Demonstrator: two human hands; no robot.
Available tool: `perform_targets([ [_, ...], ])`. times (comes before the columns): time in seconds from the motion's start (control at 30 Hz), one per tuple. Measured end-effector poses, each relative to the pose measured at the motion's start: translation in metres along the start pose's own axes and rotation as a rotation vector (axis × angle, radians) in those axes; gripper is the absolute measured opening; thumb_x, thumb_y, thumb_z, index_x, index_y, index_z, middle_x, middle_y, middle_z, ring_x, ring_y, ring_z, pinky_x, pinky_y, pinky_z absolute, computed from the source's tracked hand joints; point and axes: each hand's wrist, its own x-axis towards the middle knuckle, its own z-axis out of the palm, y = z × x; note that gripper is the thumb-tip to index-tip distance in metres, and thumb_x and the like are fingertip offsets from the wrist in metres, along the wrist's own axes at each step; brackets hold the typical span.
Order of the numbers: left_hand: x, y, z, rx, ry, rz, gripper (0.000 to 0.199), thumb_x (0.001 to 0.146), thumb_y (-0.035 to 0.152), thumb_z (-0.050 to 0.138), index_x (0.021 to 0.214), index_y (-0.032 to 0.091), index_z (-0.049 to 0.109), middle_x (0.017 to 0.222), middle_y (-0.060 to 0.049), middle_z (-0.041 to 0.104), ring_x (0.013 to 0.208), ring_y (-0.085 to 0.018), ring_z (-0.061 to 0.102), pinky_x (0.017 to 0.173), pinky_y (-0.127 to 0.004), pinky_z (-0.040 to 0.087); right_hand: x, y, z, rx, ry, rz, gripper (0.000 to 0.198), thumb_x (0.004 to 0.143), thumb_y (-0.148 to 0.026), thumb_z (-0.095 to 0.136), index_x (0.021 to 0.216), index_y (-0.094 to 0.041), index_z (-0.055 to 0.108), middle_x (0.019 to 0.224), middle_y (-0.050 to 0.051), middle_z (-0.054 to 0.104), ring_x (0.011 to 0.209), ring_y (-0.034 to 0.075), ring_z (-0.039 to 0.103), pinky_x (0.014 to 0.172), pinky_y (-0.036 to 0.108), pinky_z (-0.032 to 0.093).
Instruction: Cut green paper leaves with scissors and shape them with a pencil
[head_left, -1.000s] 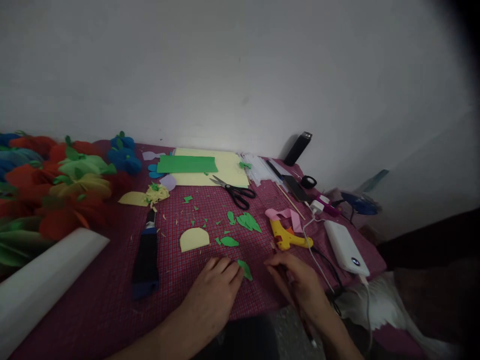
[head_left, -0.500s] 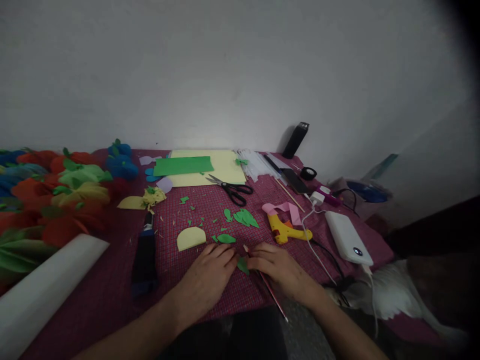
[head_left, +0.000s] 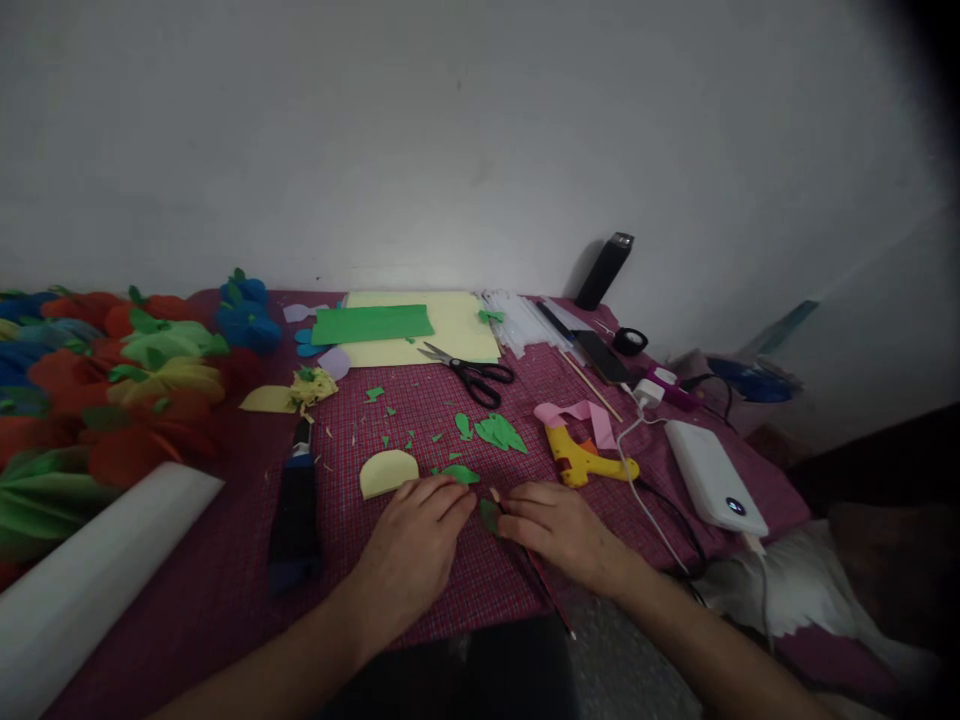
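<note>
My right hand (head_left: 566,535) is closed around a slim red pencil (head_left: 551,590), its pale end poking out past the fingertips. A green paper leaf (head_left: 489,515) shows at those same fingertips. My left hand (head_left: 420,535) rests palm down on the cloth with fingers stretched forward, a small gap from the right hand. Just beyond its fingertips lies another green leaf (head_left: 460,474). A small pile of green leaves (head_left: 501,432) sits further up, with a cream half-round paper piece (head_left: 388,472) to the left.
Black-handled scissors (head_left: 472,375) lie before a green paper strip (head_left: 373,324) on cream sheets (head_left: 457,335). To the right are a yellow glue gun (head_left: 589,463), a white power bank (head_left: 716,475) and cables. Paper flowers (head_left: 165,385) and a white roll (head_left: 112,570) crowd the left.
My left hand has drawn slightly away from the leaf at my right fingertips. The right hand keeps the pencil. The whole view has shifted a little.
</note>
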Motion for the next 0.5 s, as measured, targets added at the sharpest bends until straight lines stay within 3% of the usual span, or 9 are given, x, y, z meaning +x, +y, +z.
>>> perform_targets([
  [0.3, -0.005, 0.006, 0.009, -0.037, -0.023, 0.151, 0.027, 0.090, 0.017, 0.045, 0.115, 0.018, 0.057, 0.115, -0.003, 0.063, 0.111, -0.020, 0.049, 0.099, -0.036, 0.032, 0.001, 0.000, 0.000, 0.014, -0.097, 0.009, 0.019, 0.095, -0.018, 0.042, 0.102, -0.016, 0.059, 0.092, 0.007, 0.066, 0.085, 0.018, 0.058, 0.070, 0.029, 0.049],
  [0.5, -0.004, 0.006, 0.012, -0.006, -0.040, 0.153, 0.026, 0.091, 0.019, 0.045, 0.113, 0.018, 0.058, 0.114, -0.003, 0.063, 0.111, -0.020, 0.049, 0.099, -0.037, 0.030, 0.001, -0.003, -0.001, 0.011, -0.070, -0.003, 0.018, 0.095, -0.018, 0.043, 0.102, -0.017, 0.060, 0.088, 0.006, 0.066, 0.083, 0.017, 0.058, 0.068, 0.028, 0.049],
])
